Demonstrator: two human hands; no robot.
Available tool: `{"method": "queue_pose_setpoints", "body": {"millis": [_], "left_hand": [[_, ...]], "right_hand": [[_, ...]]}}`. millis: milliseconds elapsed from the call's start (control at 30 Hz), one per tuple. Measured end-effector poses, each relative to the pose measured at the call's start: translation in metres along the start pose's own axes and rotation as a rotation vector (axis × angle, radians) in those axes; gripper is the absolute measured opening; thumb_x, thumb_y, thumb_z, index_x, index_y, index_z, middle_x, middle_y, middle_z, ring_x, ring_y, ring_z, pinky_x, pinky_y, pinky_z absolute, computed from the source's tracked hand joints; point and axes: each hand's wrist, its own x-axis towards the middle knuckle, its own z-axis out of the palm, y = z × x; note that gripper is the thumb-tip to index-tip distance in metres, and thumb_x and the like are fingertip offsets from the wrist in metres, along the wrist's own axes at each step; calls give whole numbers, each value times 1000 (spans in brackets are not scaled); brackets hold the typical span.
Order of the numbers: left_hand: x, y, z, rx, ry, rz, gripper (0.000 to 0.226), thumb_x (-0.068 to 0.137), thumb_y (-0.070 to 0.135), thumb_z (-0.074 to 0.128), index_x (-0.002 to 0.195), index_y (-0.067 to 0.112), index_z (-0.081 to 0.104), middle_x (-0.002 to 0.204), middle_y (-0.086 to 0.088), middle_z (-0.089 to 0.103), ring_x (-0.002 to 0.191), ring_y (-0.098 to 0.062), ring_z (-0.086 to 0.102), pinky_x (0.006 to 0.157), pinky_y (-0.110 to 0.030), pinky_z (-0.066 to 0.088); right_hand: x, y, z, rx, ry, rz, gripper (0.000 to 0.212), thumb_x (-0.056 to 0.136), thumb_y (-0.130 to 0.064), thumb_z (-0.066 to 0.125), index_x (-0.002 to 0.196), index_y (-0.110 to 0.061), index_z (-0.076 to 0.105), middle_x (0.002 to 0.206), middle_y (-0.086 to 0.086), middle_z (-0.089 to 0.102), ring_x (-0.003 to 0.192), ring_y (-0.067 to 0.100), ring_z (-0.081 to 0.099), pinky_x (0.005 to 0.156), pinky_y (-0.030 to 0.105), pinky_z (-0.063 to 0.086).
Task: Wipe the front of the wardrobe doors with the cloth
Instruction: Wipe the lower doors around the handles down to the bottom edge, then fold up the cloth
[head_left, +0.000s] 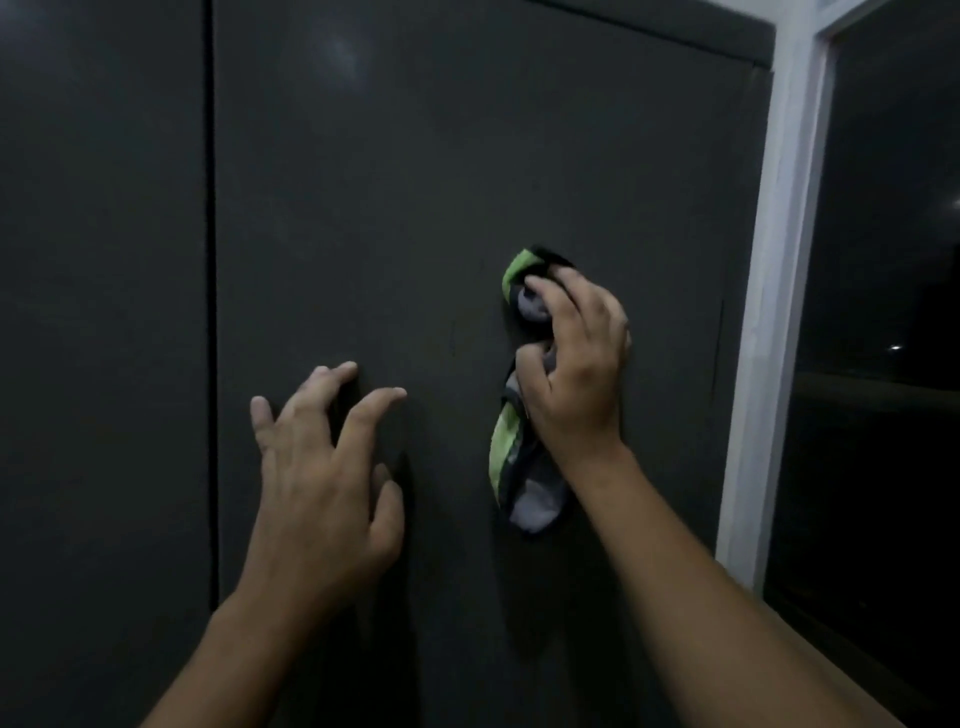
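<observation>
Across the centre of the frame, dull dark-grey wardrobe door (415, 182), faintly glossy near the top, parted from a second door (104, 260) at the left edge by a thin vertical seam (210, 260). At the right edge, white-painted frame (779, 260) beside a black window pane (893, 234) with a few small lights. Right of centre, against the wide door, green, grey and black cloth (511, 457), bunched and gripped in the curled fingers of the right hand (576, 358), loose end hanging below the wrist. Lower centre, left hand (322, 467) released, fingers spread, tips on or just off the same door, holding nothing.
</observation>
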Motion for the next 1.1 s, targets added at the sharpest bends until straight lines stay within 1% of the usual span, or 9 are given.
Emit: {"method": "queue_pose_setpoints", "body": {"millis": [233, 467, 533, 600, 667, 733, 833, 1000, 1100], "left_hand": [[19, 9, -7, -100, 54, 29, 61, 75, 18, 55, 136, 23, 48, 142, -9, 36, 146, -27, 21, 118, -59, 1], [17, 20, -26, -159, 88, 1, 62, 73, 20, 57, 134, 25, 49, 138, -6, 33, 143, -25, 20, 116, -58, 4], [15, 27, -32, -182, 122, -22, 62, 72, 21, 58, 133, 25, 49, 134, -6, 35, 135, -25, 24, 115, -65, 17], [14, 36, -35, -196, 142, -30, 59, 71, 22, 58, 130, 26, 51, 127, -1, 36, 124, -24, 30, 103, -54, 35], [13, 48, -35, -218, 126, -35, 53, 73, 22, 56, 126, 30, 53, 116, 9, 34, 113, -15, 29, 91, -36, 32], [16, 64, -30, -288, 49, -53, 46, 81, 21, 57, 122, 41, 50, 113, 14, 36, 111, -8, 30, 89, -30, 32], [19, 92, -16, -452, -124, -84, 46, 87, 21, 62, 121, 47, 45, 115, 19, 47, 118, -4, 40, 96, -35, 43], [6, 129, 24, -691, -404, -274, 57, 81, 63, 53, 135, 49, 42, 127, 15, 57, 122, -3, 51, 105, -38, 45], [-20, 148, 46, -966, -358, -309, 39, 98, 32, 58, 134, 41, 49, 119, 18, 66, 113, 0, 62, 97, -27, 49]], "right_hand": [[72, 5, 10, -11, 46, 40, 52, 78, -9, 48, 128, -11, 61, 136, 10, 55, 127, 33, 45, 108, 50, 36], [63, 36, -25, -80, -116, 153, 55, 84, -19, 44, 139, -27, 48, 149, -2, 38, 126, 31, 37, 106, 51, 36], [50, 42, -38, -93, -153, 217, 52, 89, -16, 48, 139, -30, 47, 150, -1, 32, 126, 31, 36, 109, 41, 33], [36, 43, -51, -29, -197, 245, 47, 91, -11, 56, 136, -26, 52, 146, 5, 31, 128, 29, 38, 109, 24, 27], [21, 38, -67, 113, -224, 291, 44, 89, -6, 63, 129, -24, 59, 139, 8, 29, 128, 22, 40, 106, 5, 22], [7, 28, -83, 247, -266, 382, 46, 87, -7, 70, 123, -34, 61, 135, 2, 27, 125, 13, 41, 100, -3, 24], [-15, 13, -101, 471, -316, 553, 57, 83, -13, 78, 120, -51, 54, 134, -8, 27, 120, -4, 44, 93, -1, 37], [-55, 0, -125, 652, -313, 657, 69, 71, -7, 86, 125, -41, 58, 135, -5, 40, 115, -7, 52, 97, 14, 47], [-78, -6, -131, 742, -428, 641, 77, 73, 12, 74, 127, -41, 58, 139, -3, 47, 123, 5, 55, 103, 31, 50]]}}
